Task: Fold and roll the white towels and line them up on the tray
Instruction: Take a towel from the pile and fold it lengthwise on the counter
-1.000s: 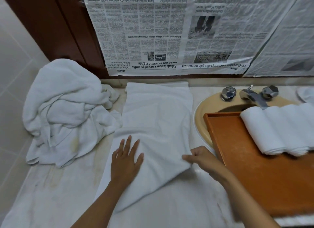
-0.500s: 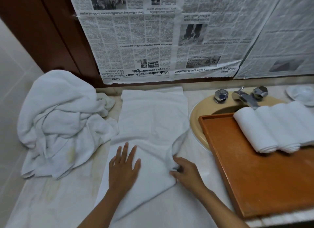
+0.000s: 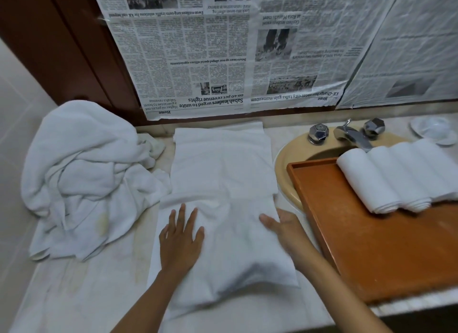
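Left grip [image 3: 181, 238] lies flat, fingers spread, on the folded towel [image 3: 223, 171]; right grip [image 3: 282, 228] meets its right edge, hold unclear. Pale counter [image 3: 74, 295]; newspaper [image 3: 198, 59] on the wall.
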Available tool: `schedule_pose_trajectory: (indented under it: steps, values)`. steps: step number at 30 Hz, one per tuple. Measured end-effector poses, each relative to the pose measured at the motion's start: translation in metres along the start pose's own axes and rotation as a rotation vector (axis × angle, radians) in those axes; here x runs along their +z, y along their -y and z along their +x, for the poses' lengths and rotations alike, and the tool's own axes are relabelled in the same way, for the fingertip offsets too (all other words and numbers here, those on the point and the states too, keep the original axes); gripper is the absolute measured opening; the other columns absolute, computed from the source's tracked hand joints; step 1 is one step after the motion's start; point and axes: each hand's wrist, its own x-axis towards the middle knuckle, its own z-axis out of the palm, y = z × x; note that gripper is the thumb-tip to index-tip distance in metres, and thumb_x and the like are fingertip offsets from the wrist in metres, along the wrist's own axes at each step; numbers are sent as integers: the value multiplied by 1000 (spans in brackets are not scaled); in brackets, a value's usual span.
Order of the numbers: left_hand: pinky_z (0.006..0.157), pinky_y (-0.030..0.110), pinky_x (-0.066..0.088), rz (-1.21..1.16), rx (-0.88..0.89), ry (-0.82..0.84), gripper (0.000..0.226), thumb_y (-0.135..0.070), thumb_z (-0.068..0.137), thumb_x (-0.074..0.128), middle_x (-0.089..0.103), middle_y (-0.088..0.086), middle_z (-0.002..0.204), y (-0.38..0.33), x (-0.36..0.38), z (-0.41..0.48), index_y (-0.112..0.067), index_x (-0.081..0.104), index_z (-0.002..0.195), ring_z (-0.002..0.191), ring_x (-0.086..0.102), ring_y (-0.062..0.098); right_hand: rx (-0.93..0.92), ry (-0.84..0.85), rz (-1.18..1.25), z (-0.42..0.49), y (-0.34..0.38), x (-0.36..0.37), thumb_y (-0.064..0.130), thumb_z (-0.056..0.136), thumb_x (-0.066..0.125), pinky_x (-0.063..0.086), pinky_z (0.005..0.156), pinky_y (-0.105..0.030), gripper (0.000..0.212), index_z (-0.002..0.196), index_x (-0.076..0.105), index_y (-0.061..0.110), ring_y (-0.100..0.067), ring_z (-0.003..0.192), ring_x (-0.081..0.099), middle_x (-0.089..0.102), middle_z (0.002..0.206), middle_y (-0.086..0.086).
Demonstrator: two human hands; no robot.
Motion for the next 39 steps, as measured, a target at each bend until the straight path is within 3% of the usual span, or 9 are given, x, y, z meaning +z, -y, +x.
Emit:
schedule_pose_trajectory:
  steps: [4, 7, 12, 17, 24, 28, 30, 34, 39]
  values:
    - [116, 33, 10, -19, 18, -22, 71, -65, 89, 4, -4, -14, 163, 2, 0, -5, -41, 16, 155, 151, -4, 11, 270, -92, -872, -3, -52, -33, 32, 91, 61, 48, 82, -30, 36, 111, 65, 3, -27, 102, 63, 67, 113, -10]
    - [117, 34, 12, -24, 18, -15, 70, -64, 90, 7, -1, -13, 164, 0, 4, -15, -40, 19, 155, 151, -3, 11, 261, -15, -699, -18, -51, -42, 28, 93, 61, 56, 79, -42, 26, 91, 68, 2, -27, 80, 69, 71, 86, -13]
    - [115, 40, 21, -9, -17, -36, 65, -59, 95, 16, 8, -6, 165, -6, 15, -50, -35, 26, 154, 152, 5, 17, 180, 139, -220, -36, -12, -54, 24, 97, 57, 53, 82, -36, 36, 99, 65, -11, -30, 91, 70, 71, 98, -22]
    - [113, 42, 25, -14, -15, -13, 63, -57, 95, 21, 11, -4, 165, -14, 21, -73, -34, 32, 153, 152, 10, 19, 356, 146, -1263, -39, -32, -64, 33, 96, 47, 52, 72, -32, 21, 91, 55, 14, -21, 82, 62, 63, 95, -5]
    - [108, 49, 31, -136, -34, 43, 71, -64, 87, 25, 14, -4, 164, -28, 10, -91, -30, 42, 148, 149, 16, 21, -32, -97, -995, -28, -43, -22, 37, 92, 59, 42, 63, -31, 31, 71, 42, 22, -16, 71, 53, 53, 74, 5]
    - [116, 44, 19, -259, 21, 45, 79, -68, 84, 17, 1, -8, 165, -52, -15, -59, -30, 30, 152, 148, 6, 17, -296, -178, -882, 16, -47, 2, 31, 92, 61, 40, 73, -25, 12, 92, 56, 20, -14, 96, 49, 52, 100, 6]
    - [116, 42, 22, -262, 94, 6, 75, -65, 88, 16, 3, -7, 165, -66, -23, -23, -29, 29, 153, 149, 9, 17, -365, -167, -914, 44, -39, 17, 36, 96, 53, 42, 90, -24, 29, 118, 57, 17, -16, 118, 47, 52, 126, 1]
    - [117, 38, 19, -212, 137, 50, 80, -61, 86, -2, 1, -5, 165, -87, -24, 53, -30, 24, 155, 152, 7, 16, -406, -65, -1109, 105, -21, 45, 42, 102, 33, 15, 119, -36, 56, 152, 27, 18, -19, 150, 8, 12, 163, -3]
    - [115, 37, 22, -46, 117, 7, 60, -57, 99, 11, 7, -5, 164, -47, 3, 78, -37, 29, 153, 151, 12, 17, -554, 28, -1314, 140, -47, 31, 59, 97, 17, 4, 122, -35, 70, 157, 8, 23, -12, 149, -12, -11, 161, 7]
